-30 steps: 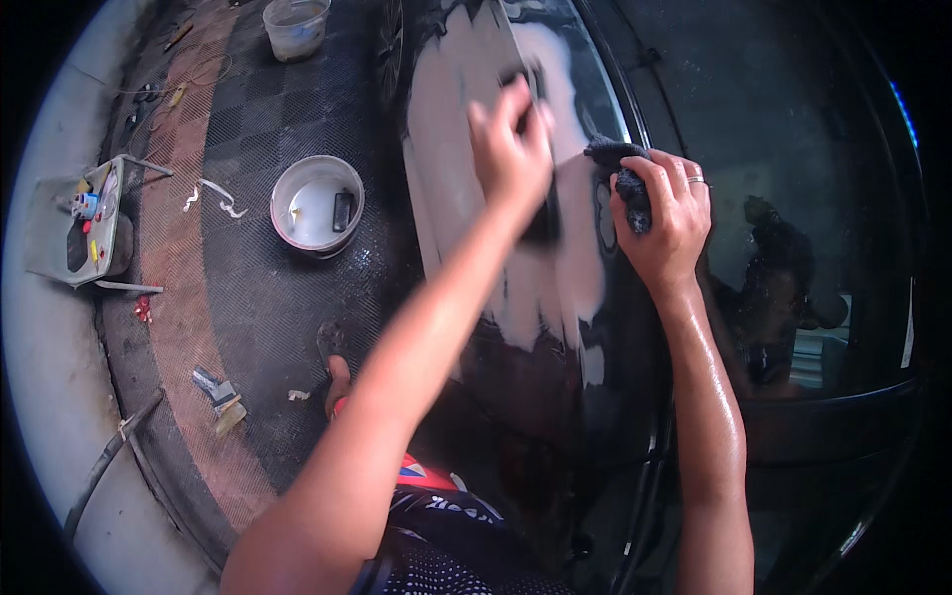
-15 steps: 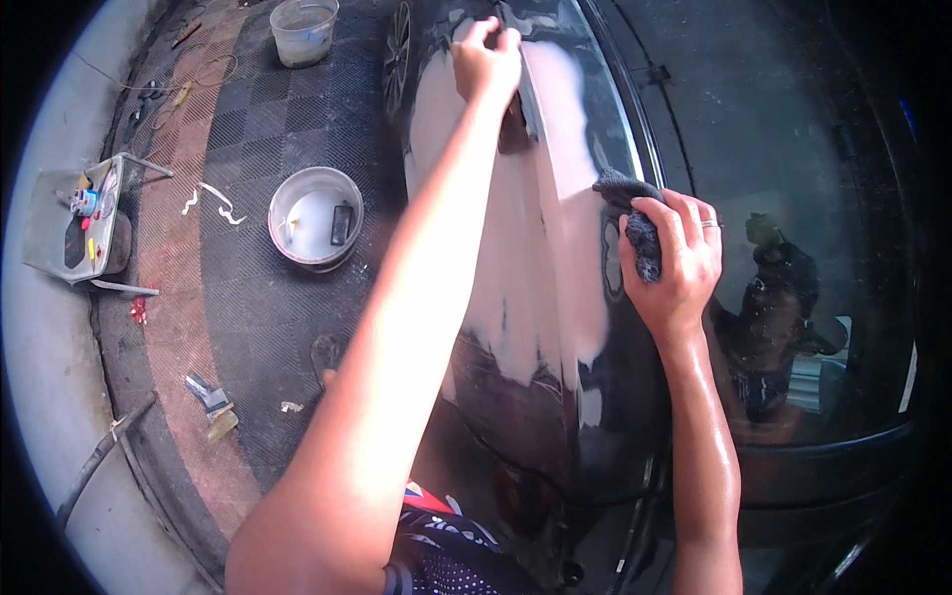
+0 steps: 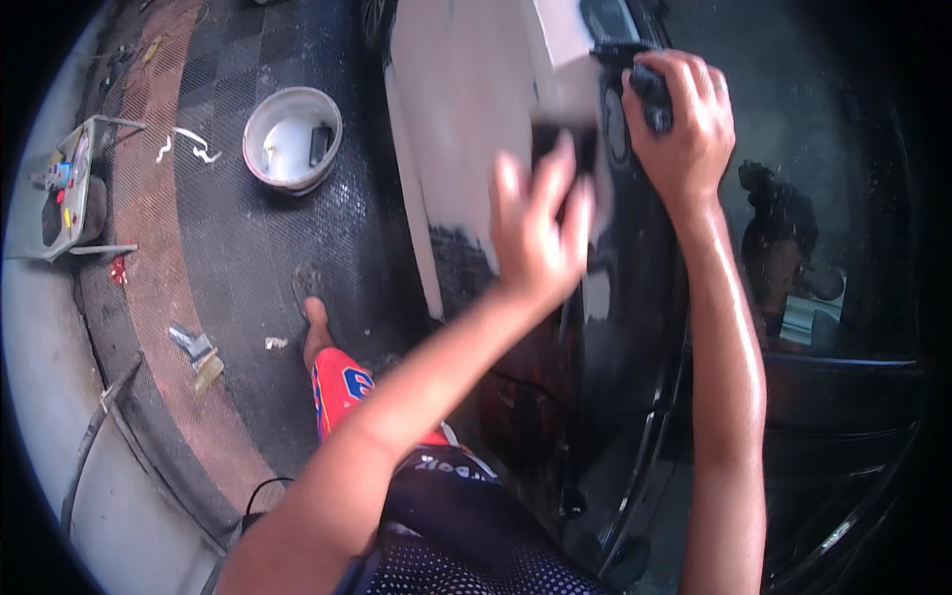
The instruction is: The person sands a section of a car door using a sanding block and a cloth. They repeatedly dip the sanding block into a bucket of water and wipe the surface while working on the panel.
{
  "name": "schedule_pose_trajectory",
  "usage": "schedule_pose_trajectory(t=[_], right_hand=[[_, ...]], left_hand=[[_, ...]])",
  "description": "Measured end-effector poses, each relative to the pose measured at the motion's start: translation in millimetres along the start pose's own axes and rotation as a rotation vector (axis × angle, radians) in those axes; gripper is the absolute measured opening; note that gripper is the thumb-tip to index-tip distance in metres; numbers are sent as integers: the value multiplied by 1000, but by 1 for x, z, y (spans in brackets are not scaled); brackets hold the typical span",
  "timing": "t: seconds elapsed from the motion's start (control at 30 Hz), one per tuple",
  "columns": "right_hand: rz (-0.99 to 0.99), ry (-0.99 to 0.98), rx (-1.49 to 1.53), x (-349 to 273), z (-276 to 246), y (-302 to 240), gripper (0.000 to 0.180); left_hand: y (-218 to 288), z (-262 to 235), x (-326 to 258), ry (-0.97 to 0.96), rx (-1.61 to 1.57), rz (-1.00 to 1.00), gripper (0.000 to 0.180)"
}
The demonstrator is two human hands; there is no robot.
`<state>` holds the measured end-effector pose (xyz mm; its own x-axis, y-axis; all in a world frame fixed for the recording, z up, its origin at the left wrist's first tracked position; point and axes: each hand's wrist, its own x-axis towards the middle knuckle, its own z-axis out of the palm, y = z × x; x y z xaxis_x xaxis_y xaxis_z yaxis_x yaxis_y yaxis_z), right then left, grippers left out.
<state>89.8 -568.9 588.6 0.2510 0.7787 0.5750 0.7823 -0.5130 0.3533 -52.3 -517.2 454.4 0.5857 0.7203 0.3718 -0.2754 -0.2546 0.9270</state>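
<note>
Checkered floor matting [image 3: 283,238] to the left, dark car [image 3: 466,268] to the right, work site where the car's side carries a pale patch [image 3: 456,149]. Left hand [image 3: 540,233]: fingers spread and bent over a dark block [image 3: 584,149], which it appears to hold; both blurred, so exact grip and whether the block lies flat cannot be told. Block position: toward the patch's lower right margin. Right hand [image 3: 684,124]: curled around a dark cloth [image 3: 654,99], at the dark bodywork just right of the patch, beside the window [image 3: 813,109]. Step in hand, as judged: rubbing the patch down with the block. Next stroke would call for even pressure, block level with the surface, travel along the patch rather than across its crease. Edges to mind: the crease running lengthwise through the upper patch; the ragged lower margin, where pale gives way to dark; the right border near the cloth, where the two hands could crowd each other. Most room for the stroke lies up and to the left over the patch; the left elbow has space above the matting. Farther out: a bucket [image 3: 249,144] with a dark piece [image 3: 319,146] inside stands well apart from the car; scrapers [image 3: 190,343] lie on the matting; a grey stool [image 3: 25,243] bearing small items is at far left.
</note>
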Motion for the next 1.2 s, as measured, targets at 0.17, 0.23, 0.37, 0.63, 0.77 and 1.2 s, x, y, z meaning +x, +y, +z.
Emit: schedule_pose_trajectory(t=[0.17,0.23,0.37,0.63,0.77,1.2], right_hand=[[-25,33,-34,8,-1,-8,25],[-13,21,-38,8,-4,-9,25],[-3,12,-47,-2,-8,-4,23],[-32,-1,26,22,-16,-22,17],[0,25,-30,-4,0,2,33],[66,-68,2,14,-8,-19,39]], left_hand=[[-57,47,166,206,122,-151,42],[-47,47,133,244,62,-79,34],[30,-8,-47,17,-94,-42,40],[-54,32,123,248,114,-74,33],[27,-8,-32,-1,-102,-46,39],[-79,56,249,230,102,-265,39]])
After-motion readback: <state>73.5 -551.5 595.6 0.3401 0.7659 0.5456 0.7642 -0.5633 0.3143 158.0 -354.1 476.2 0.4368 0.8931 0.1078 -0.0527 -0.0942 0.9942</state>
